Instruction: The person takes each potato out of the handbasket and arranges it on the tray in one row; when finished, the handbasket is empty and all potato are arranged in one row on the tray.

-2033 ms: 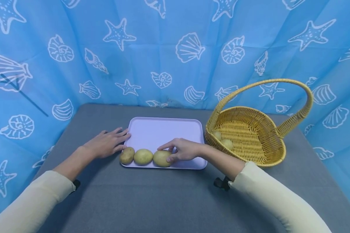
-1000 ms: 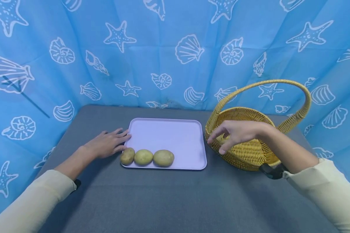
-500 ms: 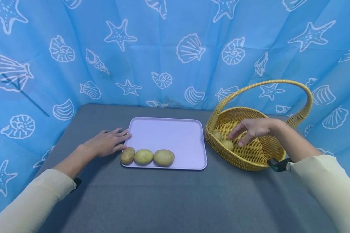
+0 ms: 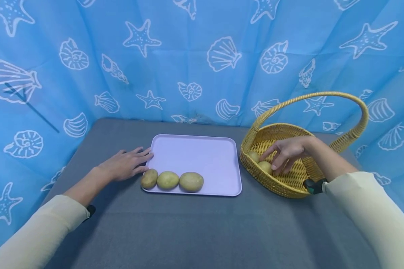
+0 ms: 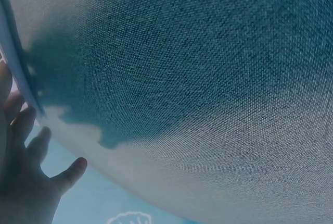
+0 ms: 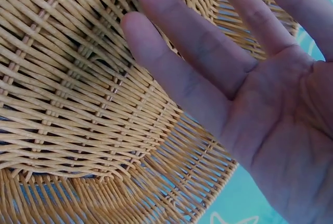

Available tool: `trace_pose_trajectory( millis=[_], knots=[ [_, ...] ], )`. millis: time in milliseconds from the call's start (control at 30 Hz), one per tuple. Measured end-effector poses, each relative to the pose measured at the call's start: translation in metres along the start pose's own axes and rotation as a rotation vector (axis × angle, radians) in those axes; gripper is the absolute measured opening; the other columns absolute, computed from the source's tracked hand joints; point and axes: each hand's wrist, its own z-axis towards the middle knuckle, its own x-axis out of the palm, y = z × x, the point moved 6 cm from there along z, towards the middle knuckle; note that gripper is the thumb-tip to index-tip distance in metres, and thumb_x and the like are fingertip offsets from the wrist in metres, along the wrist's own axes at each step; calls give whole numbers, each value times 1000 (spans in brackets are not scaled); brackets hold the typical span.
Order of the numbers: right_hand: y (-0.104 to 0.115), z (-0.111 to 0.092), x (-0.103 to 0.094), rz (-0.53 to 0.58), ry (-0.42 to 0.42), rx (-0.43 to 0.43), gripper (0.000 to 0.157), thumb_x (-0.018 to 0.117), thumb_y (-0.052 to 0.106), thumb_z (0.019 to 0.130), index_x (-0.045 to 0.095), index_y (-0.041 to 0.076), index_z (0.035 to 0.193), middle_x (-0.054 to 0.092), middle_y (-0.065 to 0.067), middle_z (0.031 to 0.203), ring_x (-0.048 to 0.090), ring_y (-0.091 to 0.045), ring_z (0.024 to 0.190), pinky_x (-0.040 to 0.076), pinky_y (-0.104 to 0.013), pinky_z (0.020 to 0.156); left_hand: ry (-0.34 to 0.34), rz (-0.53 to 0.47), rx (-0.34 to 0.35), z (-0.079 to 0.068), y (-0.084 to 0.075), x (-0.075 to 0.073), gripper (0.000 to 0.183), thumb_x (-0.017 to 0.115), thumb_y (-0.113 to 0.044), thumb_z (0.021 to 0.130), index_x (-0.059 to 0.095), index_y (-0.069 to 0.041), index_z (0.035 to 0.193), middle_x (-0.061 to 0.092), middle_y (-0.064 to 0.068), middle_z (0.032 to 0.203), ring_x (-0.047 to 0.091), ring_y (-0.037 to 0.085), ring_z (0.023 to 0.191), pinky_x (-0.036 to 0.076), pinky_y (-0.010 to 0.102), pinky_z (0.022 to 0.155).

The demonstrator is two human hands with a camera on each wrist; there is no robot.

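Observation:
My right hand [image 4: 289,149] reaches down inside the yellow wicker basket [image 4: 286,191], fingers spread around the nearer of two potatoes there. That potato [image 4: 265,167] shows at the top of the right wrist view beside the fingers; the other potato [image 4: 253,156] lies just behind it against the basket's left wall. My left hand [image 4: 126,164] rests with fingers extended at the left edge of the pale lilac tray [image 4: 195,153]. Three potatoes line the tray's front edge: a small brownish potato [image 4: 149,179], a yellowish potato [image 4: 168,180] and a larger potato [image 4: 191,182].
The basket's tall arched handle [image 4: 323,94] rises above the right forearm. A grey cloth [image 4: 188,231] covers the table. Behind it hangs a blue curtain [image 4: 195,63] printed with white shells and starfish.
My right hand has left the larger potato on the tray, moved right over the basket and lowered into it by the potatoes. My left hand has stayed at the tray's edge.

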Motion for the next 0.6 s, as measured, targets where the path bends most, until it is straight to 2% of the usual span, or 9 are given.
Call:
trace_pose_trajectory(
  millis=[300, 467, 600],
  knots=[
    [7, 10, 7, -99, 1, 3, 74, 70, 15, 93, 29, -14, 147, 71, -15, 107, 71, -34, 100, 54, -46, 94, -15, 14, 9, 0, -1, 0, 58, 46, -39, 106, 35, -10, 155, 29, 14, 161, 23, 43, 147, 23, 74, 107],
    [8, 10, 7, -111, 13, -14, 74, 71, 13, 93, 28, -16, 146, 68, -16, 106, 71, -32, 97, 54, -45, 93, -21, 22, 17, 0, -1, 0, 58, 46, -39, 106, 36, -9, 155, 29, 14, 161, 24, 43, 146, 24, 73, 107],
    [9, 7, 7, -111, 12, -61, 70, 70, 10, 93, 32, -16, 145, 68, -18, 104, 71, -34, 96, 55, -43, 92, -22, 20, 11, 0, -1, 0, 58, 46, -39, 106, 36, -9, 155, 29, 15, 161, 24, 43, 146, 24, 73, 108]
  ],
)
